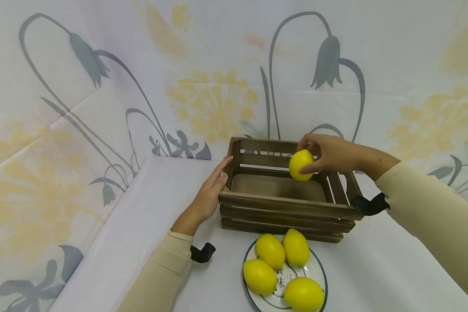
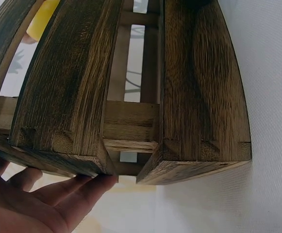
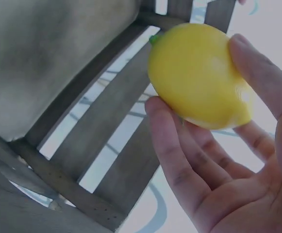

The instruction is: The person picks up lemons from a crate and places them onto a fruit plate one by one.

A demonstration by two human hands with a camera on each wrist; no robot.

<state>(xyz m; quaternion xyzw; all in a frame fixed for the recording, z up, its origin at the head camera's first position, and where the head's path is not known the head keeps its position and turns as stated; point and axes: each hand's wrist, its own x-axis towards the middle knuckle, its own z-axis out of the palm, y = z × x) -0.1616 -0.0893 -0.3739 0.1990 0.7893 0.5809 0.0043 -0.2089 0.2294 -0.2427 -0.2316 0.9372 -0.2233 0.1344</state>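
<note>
A yellow lemon (image 1: 300, 165) with a green stem tip is pinched between the thumb and fingers of my right hand (image 1: 329, 154). It hangs over the opening of a brown slatted wooden crate (image 1: 281, 212); the right wrist view shows the lemon (image 3: 199, 75) above the slats. My left hand (image 1: 208, 195) rests against the crate's left end, its fingers fairly straight. From the left wrist view, the fingertips of that hand (image 2: 48, 199) touch the end slats from outside. In front of the crate, several lemons (image 1: 270, 251) lie on a white plate (image 1: 316, 271) with a green rim.
The crate stands on a white tablecloth (image 1: 171, 173). Behind it hangs a pale cloth backdrop (image 1: 234, 52) printed with grey and yellow flowers. The plate sits close to the crate's front side. A black strap piece (image 1: 203, 252) sticks out from my left wrist.
</note>
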